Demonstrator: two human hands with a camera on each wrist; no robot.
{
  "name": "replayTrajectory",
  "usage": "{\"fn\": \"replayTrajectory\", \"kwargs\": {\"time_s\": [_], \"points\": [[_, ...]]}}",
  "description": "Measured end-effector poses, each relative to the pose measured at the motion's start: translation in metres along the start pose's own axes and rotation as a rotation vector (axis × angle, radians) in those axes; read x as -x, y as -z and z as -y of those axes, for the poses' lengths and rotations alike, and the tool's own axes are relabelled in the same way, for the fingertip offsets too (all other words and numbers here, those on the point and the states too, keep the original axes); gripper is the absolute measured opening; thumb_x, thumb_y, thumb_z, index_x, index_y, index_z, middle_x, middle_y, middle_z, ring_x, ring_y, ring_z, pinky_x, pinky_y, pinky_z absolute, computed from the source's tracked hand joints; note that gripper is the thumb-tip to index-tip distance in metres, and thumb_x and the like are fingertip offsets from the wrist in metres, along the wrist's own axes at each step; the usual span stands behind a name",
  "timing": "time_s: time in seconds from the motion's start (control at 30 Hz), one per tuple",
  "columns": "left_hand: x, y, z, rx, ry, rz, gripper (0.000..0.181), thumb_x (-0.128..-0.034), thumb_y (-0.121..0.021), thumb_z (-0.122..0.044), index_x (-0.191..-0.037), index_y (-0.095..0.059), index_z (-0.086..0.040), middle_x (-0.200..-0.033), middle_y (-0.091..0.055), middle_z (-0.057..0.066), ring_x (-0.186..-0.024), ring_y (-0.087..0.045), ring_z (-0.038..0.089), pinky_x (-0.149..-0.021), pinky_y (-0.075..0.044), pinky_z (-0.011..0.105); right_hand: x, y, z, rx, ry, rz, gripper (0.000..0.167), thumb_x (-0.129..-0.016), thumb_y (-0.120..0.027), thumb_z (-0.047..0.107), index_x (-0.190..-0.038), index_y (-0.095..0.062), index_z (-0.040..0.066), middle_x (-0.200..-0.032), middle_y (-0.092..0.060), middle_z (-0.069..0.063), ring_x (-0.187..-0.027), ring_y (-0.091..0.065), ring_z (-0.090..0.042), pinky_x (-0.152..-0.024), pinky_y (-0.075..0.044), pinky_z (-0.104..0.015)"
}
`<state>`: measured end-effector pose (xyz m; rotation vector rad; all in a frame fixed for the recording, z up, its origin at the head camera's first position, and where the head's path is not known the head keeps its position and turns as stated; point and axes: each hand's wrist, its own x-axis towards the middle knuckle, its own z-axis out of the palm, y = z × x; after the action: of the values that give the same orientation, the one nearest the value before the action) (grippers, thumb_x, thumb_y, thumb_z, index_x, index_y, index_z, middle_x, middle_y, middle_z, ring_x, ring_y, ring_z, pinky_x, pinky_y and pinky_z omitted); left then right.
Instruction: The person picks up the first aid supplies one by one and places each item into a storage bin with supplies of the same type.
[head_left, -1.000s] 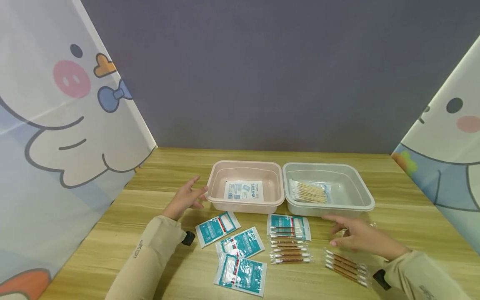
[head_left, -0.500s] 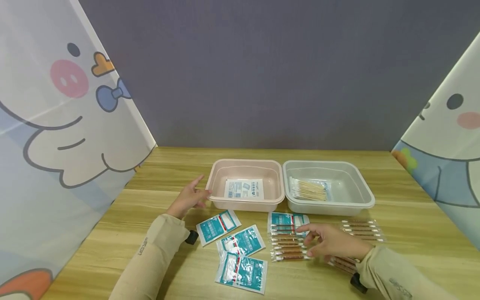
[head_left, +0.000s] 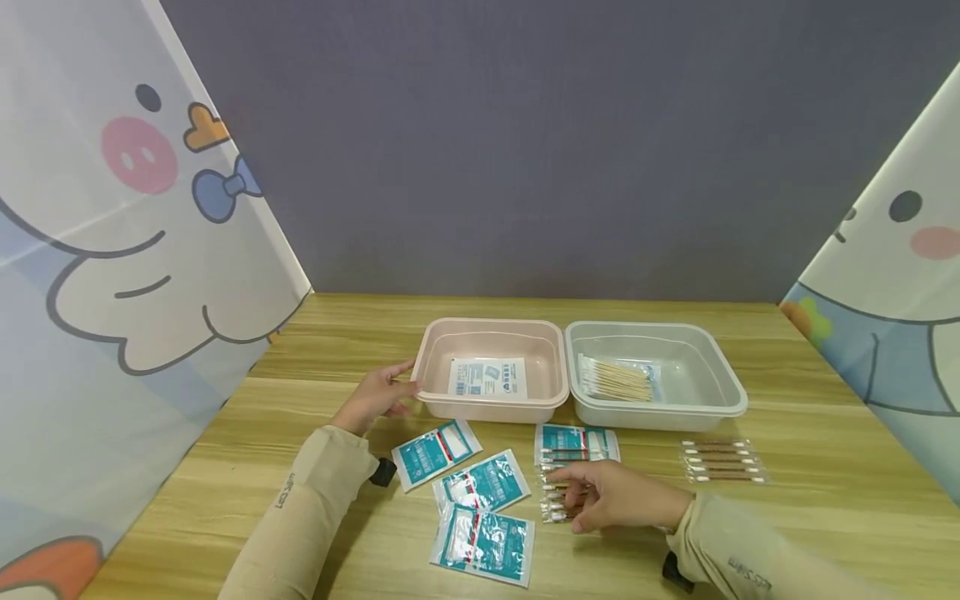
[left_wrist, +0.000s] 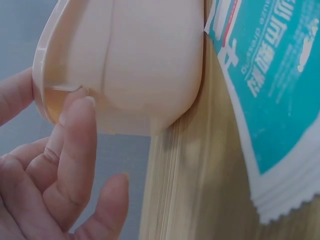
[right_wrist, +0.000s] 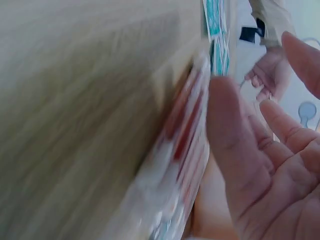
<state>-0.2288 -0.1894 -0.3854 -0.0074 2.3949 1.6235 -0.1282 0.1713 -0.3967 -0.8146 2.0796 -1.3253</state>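
My left hand (head_left: 373,396) grips the left rim of the pink plastic basin (head_left: 491,411); in the left wrist view its fingers (left_wrist: 80,145) lie on both sides of the rim. A white printed packet (head_left: 488,378) lies in that basin. My right hand (head_left: 618,498) hovers over clear sachets of brown-stemmed cotton swabs (head_left: 553,508), its fingers bent loosely with nothing between them. In the right wrist view the sachet (right_wrist: 175,150) sits beside the thumb; contact is unclear. A teal gauze dressing packet (head_left: 574,440) lies behind the sachets.
Teal gauze packets (head_left: 437,455) lie in front of the pink basin. A grey basin (head_left: 705,410), touching the pink one, holds a bag of wooden cotton swabs (head_left: 617,382). Another swab sachet (head_left: 723,461) rests right of my hand. A grey panel (head_left: 540,150) closes the back.
My right hand has moved left from the front of the grey basin to the swab sachets, uncovering the right-hand sachet. My left index finger has come in against the pink basin.
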Motion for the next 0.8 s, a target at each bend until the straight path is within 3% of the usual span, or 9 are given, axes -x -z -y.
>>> {"fn": "replayTrajectory", "kwargs": {"time_s": [0.23, 0.57, 0.8], "points": [[0.002, 0.000, 0.000, 0.006, 0.007, -0.002, 0.058, -0.0934, -0.062, -0.015, -0.145, -0.039, -0.001, -0.088, -0.066, 0.013, -0.053, -0.061, 0.016, -0.054, -0.045, 0.026, -0.019, -0.014, 0.005, 0.104, 0.037, 0.014, 0.052, -0.079, -0.076, 0.007, -0.124, -0.056, -0.008, -0.092, -0.061, 0.001, -0.078, -0.057, -0.005, -0.068, -0.050, -0.022], [0.000, -0.002, 0.003, 0.022, 0.005, 0.008, 0.058, -0.0937, -0.061, -0.014, -0.145, -0.037, 0.000, -0.085, -0.065, 0.008, -0.053, -0.060, 0.015, -0.054, -0.046, 0.026, -0.038, -0.033, 0.024, 0.234, -0.057, 0.012, 0.051, -0.074, -0.081, 0.011, -0.120, -0.061, 0.001, -0.081, -0.059, 0.006, -0.069, -0.054, -0.002, -0.064, -0.048, -0.022], [0.002, -0.001, -0.001, 0.013, 0.014, 0.005, 0.059, -0.0937, -0.061, -0.016, -0.145, -0.037, 0.000, -0.087, -0.065, 0.009, -0.054, -0.061, 0.016, -0.056, -0.048, 0.028, -0.049, -0.044, 0.027, 0.379, -0.058, 0.006, 0.048, -0.073, -0.083, 0.015, -0.117, -0.065, 0.009, -0.078, -0.055, 0.013, -0.069, -0.049, 0.000, -0.065, -0.045, -0.021]]}}
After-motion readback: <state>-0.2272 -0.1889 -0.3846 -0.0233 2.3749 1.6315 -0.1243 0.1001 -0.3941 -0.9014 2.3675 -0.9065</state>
